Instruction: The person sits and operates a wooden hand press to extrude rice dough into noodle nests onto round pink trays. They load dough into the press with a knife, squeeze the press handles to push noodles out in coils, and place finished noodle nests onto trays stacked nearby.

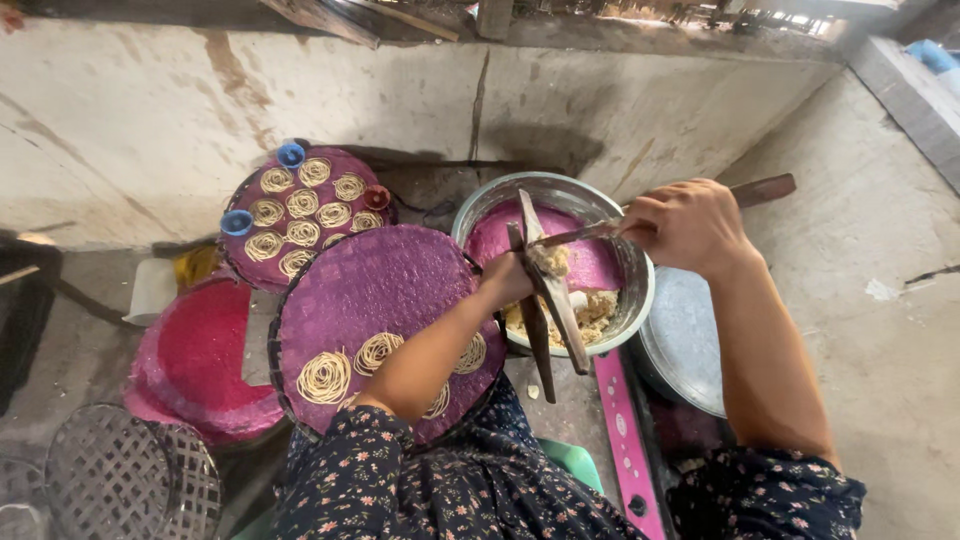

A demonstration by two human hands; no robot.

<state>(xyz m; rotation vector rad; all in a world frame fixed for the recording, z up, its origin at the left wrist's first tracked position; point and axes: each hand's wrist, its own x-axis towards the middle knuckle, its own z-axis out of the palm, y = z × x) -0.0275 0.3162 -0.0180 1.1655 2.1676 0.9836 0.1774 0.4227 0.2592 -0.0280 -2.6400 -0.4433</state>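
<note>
Our right hand (685, 225) is closed in a fist round the handle of a flat wooden paddle (590, 233), whose tip rests in a lump of pale dough (549, 260). Our left hand (508, 280) grips a wooden press (545, 300) held over the metal bowl (635, 290); we cannot tell how its fingers lie, since the wood hides them. More dough (592, 315) sits at the bottom of the bowl, on a pink cloth.

Just left of the bowl, touching our forearm, a purple woven tray (380, 285) carries a few noodle coils (325, 377) along its near edge. Behind it a second tray (340, 165) is nearly full of coils (small blue cups stand on its rim).

We judge the dough could slide off the paddle and miss the press if the paddle tilts. Our left forearm lies across the near coils and could crush them if it drops.
</note>
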